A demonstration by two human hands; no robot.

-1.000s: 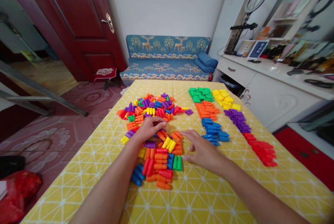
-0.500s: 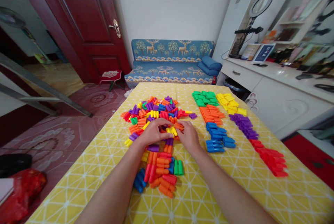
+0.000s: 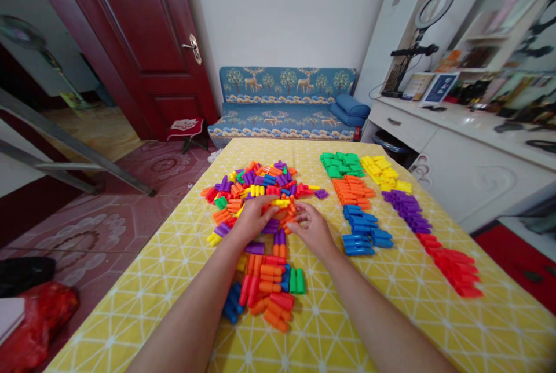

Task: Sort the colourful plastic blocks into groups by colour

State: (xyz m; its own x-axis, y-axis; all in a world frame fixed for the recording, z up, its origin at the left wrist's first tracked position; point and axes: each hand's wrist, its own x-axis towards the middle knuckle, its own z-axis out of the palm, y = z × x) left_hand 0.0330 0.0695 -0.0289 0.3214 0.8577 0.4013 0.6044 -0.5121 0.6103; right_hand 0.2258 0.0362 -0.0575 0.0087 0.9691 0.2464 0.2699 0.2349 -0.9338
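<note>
The mixed heap of small, smooth plastic pieces (image 3: 249,178), many of them round-tipped tubes joined side by side, lies on the table (image 3: 174,303), whose yellow cloth carries a pattern of white lines and triangles. At the near edge of the heap, the left hand (image 3: 255,216) has its thumb and fingers closed on a glossy yellow ribbed plastic piece (image 3: 281,203). The right hand (image 3: 310,227), at the heap's near right edge, is curled with its thumb and forefinger a little apart beside some orange ribbed pieces (image 3: 290,219); whether it grips one cannot be told.

Nearer the person than the heap lies a looser cluster of orange, red, blue and green tubes (image 3: 270,278), some overlapping.

To the right of the heap are single-colour groups: green pieces (image 3: 342,164) packed in a block, yellow pieces (image 3: 382,172) just beyond them, orange pieces (image 3: 353,190) and blue pieces (image 3: 361,228) nearer the person, and, farther right, slanting rows of purple pieces (image 3: 406,211) and red pieces (image 3: 449,263).

Behind the heap, past the table, stands a blue sofa (image 3: 286,106) in patterned fabric with deer and trees.
</note>
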